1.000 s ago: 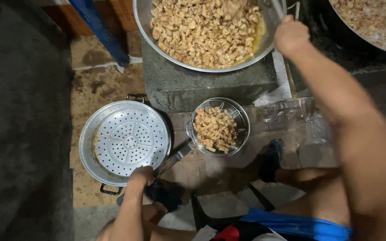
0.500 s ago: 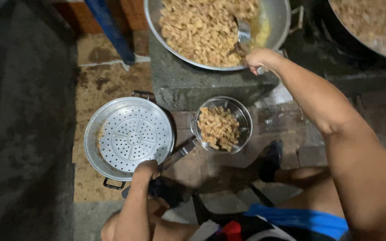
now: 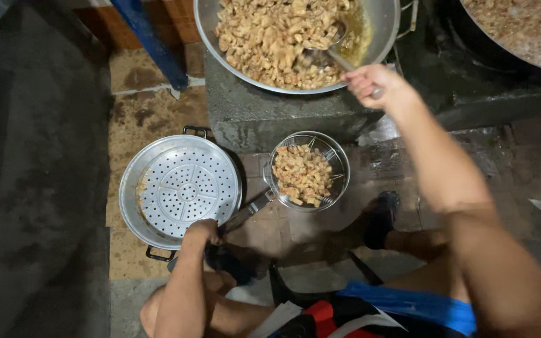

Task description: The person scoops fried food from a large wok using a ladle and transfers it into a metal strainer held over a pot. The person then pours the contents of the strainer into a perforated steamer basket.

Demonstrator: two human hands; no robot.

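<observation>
My right hand (image 3: 376, 85) grips the handle of a metal ladle (image 3: 325, 45) whose bowl rests among fried, golden-brown pieces in a large metal wok (image 3: 383, 25) on a concrete block. My left hand (image 3: 203, 231) holds the long handle of a wire-mesh strainer (image 3: 339, 161), partly filled with the same fried pieces, just above the floor in front of the block. Left of the strainer sits a perforated metal steamer pan (image 3: 180, 188) with black side handles, close to my left hand.
A second wide pan (image 3: 521, 31) with fried pieces sits at the top right on a dark stove. A blue post (image 3: 148, 40) slants at the top left. My knees and dark sandals (image 3: 380, 219) are below, on a stained tile and concrete floor (image 3: 45, 188).
My right hand has pulled back from the wok's far rim toward me and down, with the ladle now scooping in the pieces. The left hand and strainer stayed put.
</observation>
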